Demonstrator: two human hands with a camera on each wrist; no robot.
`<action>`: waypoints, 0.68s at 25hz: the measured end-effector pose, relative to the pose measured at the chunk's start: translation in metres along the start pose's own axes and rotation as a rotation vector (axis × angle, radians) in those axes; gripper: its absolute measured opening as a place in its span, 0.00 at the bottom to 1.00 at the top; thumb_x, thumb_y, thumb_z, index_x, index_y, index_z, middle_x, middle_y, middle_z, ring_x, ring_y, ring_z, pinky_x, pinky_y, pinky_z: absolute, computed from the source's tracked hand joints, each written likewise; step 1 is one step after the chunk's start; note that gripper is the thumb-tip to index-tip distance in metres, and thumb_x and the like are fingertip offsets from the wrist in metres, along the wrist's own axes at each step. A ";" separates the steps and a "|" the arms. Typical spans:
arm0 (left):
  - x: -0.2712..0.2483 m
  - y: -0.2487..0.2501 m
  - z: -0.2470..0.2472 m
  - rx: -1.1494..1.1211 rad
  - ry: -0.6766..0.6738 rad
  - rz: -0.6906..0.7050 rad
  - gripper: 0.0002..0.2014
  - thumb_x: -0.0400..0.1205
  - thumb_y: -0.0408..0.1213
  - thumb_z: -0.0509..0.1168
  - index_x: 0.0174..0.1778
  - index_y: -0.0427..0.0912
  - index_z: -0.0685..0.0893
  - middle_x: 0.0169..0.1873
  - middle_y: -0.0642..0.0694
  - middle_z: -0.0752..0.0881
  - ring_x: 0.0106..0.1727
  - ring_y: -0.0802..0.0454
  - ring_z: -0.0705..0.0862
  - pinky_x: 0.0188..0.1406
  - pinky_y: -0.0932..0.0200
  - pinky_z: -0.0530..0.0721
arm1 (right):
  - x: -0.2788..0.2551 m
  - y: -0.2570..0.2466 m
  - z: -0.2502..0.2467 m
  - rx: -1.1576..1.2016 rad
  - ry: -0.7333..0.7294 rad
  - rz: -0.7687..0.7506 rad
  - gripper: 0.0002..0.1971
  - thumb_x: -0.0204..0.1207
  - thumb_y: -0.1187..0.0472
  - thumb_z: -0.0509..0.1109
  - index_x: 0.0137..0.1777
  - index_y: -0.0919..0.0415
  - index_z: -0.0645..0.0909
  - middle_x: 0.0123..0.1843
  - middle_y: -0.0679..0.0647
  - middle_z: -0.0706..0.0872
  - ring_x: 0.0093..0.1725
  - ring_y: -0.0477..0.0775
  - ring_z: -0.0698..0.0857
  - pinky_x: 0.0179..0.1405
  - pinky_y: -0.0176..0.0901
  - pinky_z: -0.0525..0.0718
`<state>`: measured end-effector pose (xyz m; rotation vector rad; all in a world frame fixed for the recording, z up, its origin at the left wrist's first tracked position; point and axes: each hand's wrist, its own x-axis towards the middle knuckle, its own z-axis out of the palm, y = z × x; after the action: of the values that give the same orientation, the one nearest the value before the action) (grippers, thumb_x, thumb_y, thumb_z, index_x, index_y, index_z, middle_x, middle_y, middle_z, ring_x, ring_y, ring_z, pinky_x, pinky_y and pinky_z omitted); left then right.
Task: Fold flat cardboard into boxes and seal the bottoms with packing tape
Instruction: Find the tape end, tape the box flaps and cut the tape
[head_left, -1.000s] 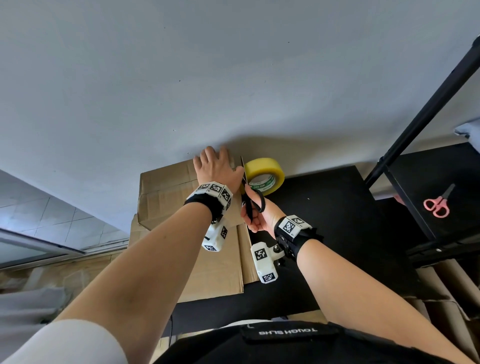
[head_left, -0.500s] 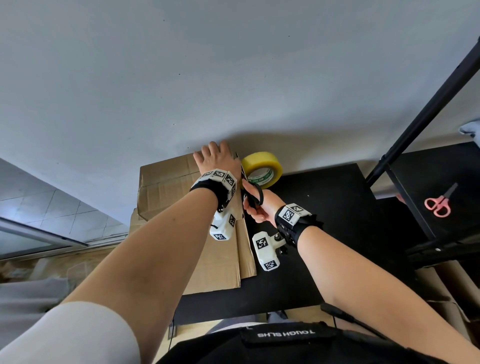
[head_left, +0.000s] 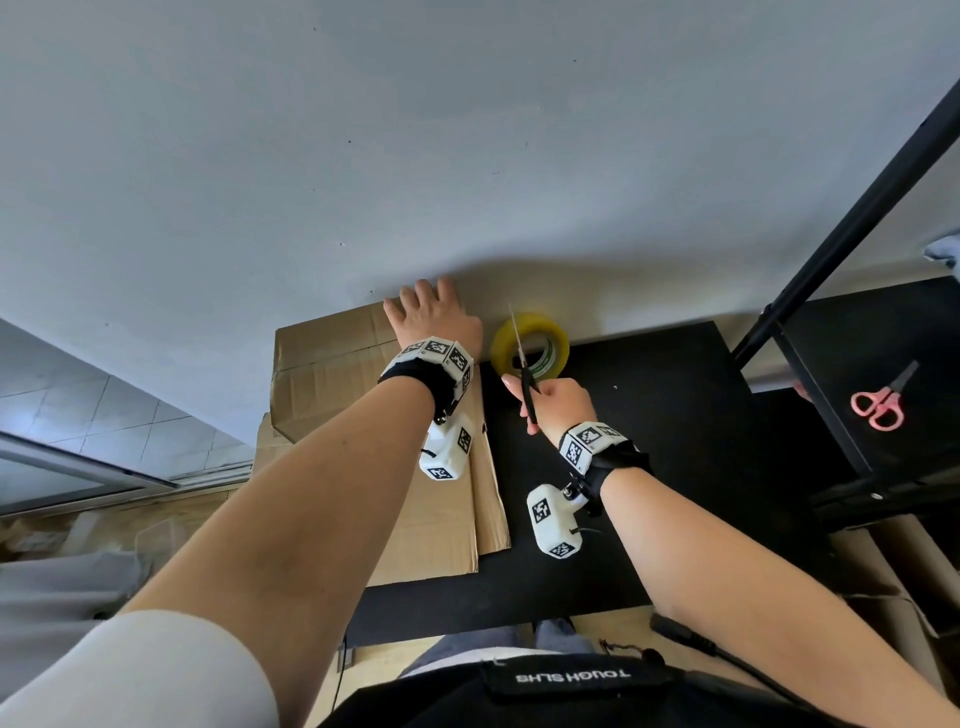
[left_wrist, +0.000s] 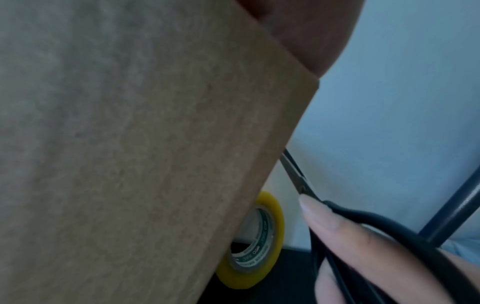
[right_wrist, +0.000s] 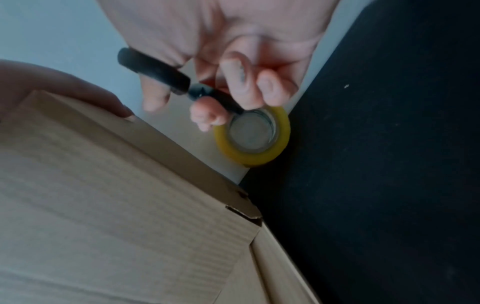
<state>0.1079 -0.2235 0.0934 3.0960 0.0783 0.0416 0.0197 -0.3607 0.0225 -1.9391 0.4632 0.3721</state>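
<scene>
A folded brown cardboard box (head_left: 332, 374) stands at the back left of the black table (head_left: 649, 467), on flat cardboard sheets (head_left: 441, 519). My left hand (head_left: 431, 317) lies on the box's top far corner with its fingers laid over the edge; the right wrist view shows a left-hand finger (right_wrist: 78, 88) on that edge. My right hand (head_left: 550, 402) grips black scissors (head_left: 522, 358) just right of the box, blades closed and pointing up. The yellow tape roll (head_left: 530, 345) stands on edge against the wall behind the scissors (left_wrist: 363, 222), clear of both hands.
A black rack post (head_left: 852, 228) rises at the right. Pink scissors (head_left: 878, 405) lie on its black shelf. More cardboard (head_left: 883, 571) stands on the floor at the lower right. A grey wall (head_left: 467, 156) runs directly behind the table.
My right hand has drawn the scissors to the right, away from the box's edge, and the blades now point up in front of the tape roll. The left hand stays on the box.
</scene>
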 end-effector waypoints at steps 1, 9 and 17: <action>0.000 0.001 0.000 0.003 0.002 0.003 0.22 0.76 0.41 0.58 0.67 0.42 0.71 0.65 0.39 0.75 0.68 0.37 0.71 0.76 0.35 0.60 | 0.002 0.004 -0.003 -0.026 0.042 -0.016 0.35 0.69 0.26 0.65 0.34 0.61 0.86 0.24 0.53 0.88 0.31 0.51 0.89 0.44 0.47 0.86; -0.006 0.005 -0.003 -0.067 0.016 -0.022 0.25 0.70 0.40 0.62 0.64 0.43 0.74 0.63 0.41 0.76 0.69 0.38 0.72 0.77 0.37 0.59 | 0.002 0.022 -0.006 -0.269 0.072 0.061 0.31 0.65 0.27 0.71 0.28 0.58 0.77 0.25 0.55 0.87 0.29 0.54 0.88 0.28 0.42 0.83; -0.009 -0.005 -0.004 -0.224 0.045 -0.036 0.21 0.75 0.39 0.62 0.65 0.46 0.75 0.66 0.43 0.77 0.72 0.39 0.69 0.80 0.40 0.52 | 0.003 0.064 0.031 -0.495 0.045 0.177 0.15 0.75 0.48 0.73 0.38 0.60 0.82 0.40 0.57 0.88 0.40 0.58 0.87 0.33 0.42 0.81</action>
<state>0.0982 -0.2184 0.0965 2.8695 0.1222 0.1114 -0.0097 -0.3567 -0.0424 -2.3953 0.6172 0.6013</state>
